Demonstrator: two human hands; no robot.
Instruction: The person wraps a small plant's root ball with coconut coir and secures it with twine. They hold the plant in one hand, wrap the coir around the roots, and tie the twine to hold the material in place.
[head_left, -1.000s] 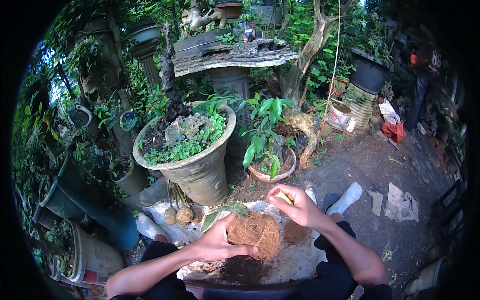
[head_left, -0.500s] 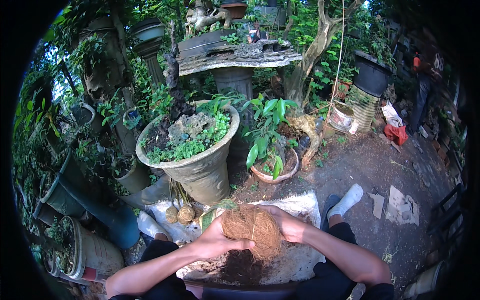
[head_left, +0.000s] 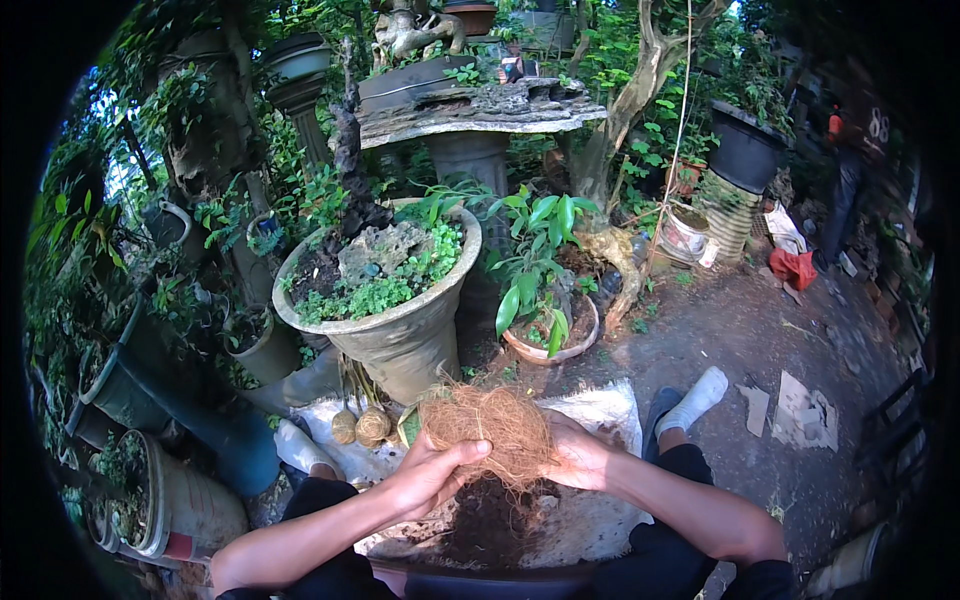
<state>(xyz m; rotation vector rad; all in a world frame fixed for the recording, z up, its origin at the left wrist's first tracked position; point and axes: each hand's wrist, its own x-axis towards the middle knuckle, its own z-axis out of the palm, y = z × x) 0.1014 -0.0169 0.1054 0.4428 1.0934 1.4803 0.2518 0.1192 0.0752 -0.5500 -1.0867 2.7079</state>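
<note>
Between my two hands is a shaggy ball of brown coconut fibre [head_left: 495, 425], held above the sack, with a thin pale string across it. My left hand [head_left: 435, 475] grips it from the lower left, the thumb pressed on the near face. On the other side my right hand [head_left: 585, 450] cups it, the fingers partly hidden behind the fibre. A bit of green leaf [head_left: 408, 427] shows just behind its left side. Below lies a white sack [head_left: 612, 408] with a heap of dark soil [head_left: 488, 535] on it.
Small round wrapped root balls [head_left: 372, 427] with stems rest at the sack's left, against a large concrete pot [head_left: 405, 350]. A shallow pot [head_left: 550, 350] with a leafy plant stands ahead. My socked feet flank the sack. Cardboard [head_left: 803, 412] lies right; another person [head_left: 850, 180] stands far right.
The fibre ball has turned and shifted slightly up and left. My left thumb now sits higher on it, and the green leaf over its top no longer shows there.
</note>
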